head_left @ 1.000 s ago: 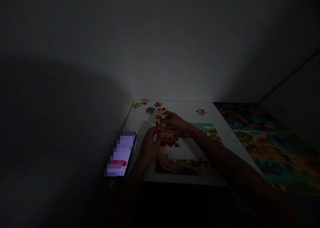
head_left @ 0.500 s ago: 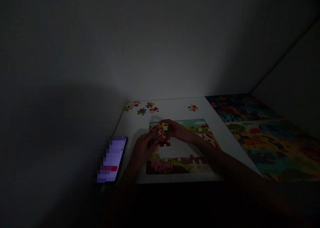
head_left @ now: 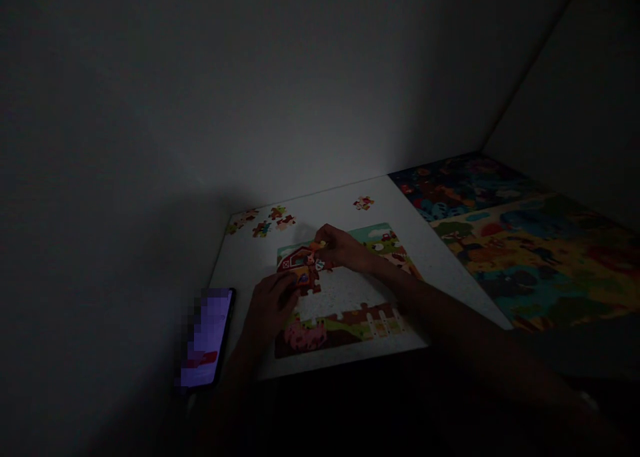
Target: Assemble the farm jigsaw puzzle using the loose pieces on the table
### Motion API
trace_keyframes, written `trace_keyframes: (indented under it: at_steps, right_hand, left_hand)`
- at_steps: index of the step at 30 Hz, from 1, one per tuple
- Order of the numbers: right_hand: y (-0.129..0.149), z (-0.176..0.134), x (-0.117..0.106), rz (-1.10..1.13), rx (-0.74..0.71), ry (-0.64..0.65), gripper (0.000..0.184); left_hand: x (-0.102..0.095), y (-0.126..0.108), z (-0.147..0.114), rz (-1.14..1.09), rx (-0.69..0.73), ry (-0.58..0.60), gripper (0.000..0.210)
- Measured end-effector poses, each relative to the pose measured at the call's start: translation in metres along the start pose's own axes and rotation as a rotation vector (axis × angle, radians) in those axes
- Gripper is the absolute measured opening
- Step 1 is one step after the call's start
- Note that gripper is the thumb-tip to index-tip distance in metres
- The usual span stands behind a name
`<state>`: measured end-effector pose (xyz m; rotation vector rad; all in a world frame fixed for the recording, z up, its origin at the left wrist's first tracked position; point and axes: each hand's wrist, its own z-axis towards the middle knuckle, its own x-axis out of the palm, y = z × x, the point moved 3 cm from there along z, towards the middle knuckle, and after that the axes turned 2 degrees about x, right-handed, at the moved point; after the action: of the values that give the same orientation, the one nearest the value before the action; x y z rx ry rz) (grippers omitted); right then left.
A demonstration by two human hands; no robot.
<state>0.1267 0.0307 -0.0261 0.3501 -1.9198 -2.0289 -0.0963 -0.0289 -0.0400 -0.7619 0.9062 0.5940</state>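
A partly assembled jigsaw puzzle (head_left: pixel 350 330) with a farm picture lies on the white table, with bare table showing through its middle. My right hand (head_left: pixel 345 250) reaches over its upper part, fingertips pinched on a small orange-and-yellow puzzle piece (head_left: pixel 318 245) beside the red barn. At the left edge, my left hand (head_left: pixel 273 303) touches the puzzle near an orange patch, thumb and fingers apart. Dim light hides some of the fingers.
Several loose puzzle pieces (head_left: pixel 262 229) lie at the table's back left, with more joined pieces (head_left: pixel 363 203) at the back. A lit phone (head_left: pixel 207 337) is at the left edge. Two finished puzzles, a dark one (head_left: pixel 450 187) and an animal one (head_left: pixel 530 263), cover the right side.
The view has turned and tilted slightly. My hands have drawn apart a little, uncovering more of the barn; the orange-and-yellow piece now shows at my right fingertips.
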Motion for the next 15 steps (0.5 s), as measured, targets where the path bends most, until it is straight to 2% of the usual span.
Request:
trace_keyframes:
  at_steps: [3,6,9,13,15]
  right_hand:
    - [0.001,0.000,-0.009,-0.053,0.000,-0.042,0.028]
    - [0.000,0.001,-0.011,-0.084,0.024,0.012,0.033]
    - [-0.002,0.002,-0.013,-0.106,0.023,0.004,0.026]
    - [-0.003,0.004,-0.016,-0.171,0.011,-0.082,0.021]
    - [-0.003,0.004,-0.015,-0.164,0.029,-0.063,0.023]
  left_hand:
    - [0.000,-0.008,0.008,0.022,0.021,0.027,0.026]
    - [0.002,-0.021,0.022,0.018,0.008,0.076,0.035]
    - [0.007,-0.035,0.036,-0.021,-0.026,0.099,0.049]
    - [0.016,-0.041,0.045,-0.027,-0.093,0.026,0.058]
    - [0.019,-0.040,0.045,-0.032,-0.114,-0.007,0.058]
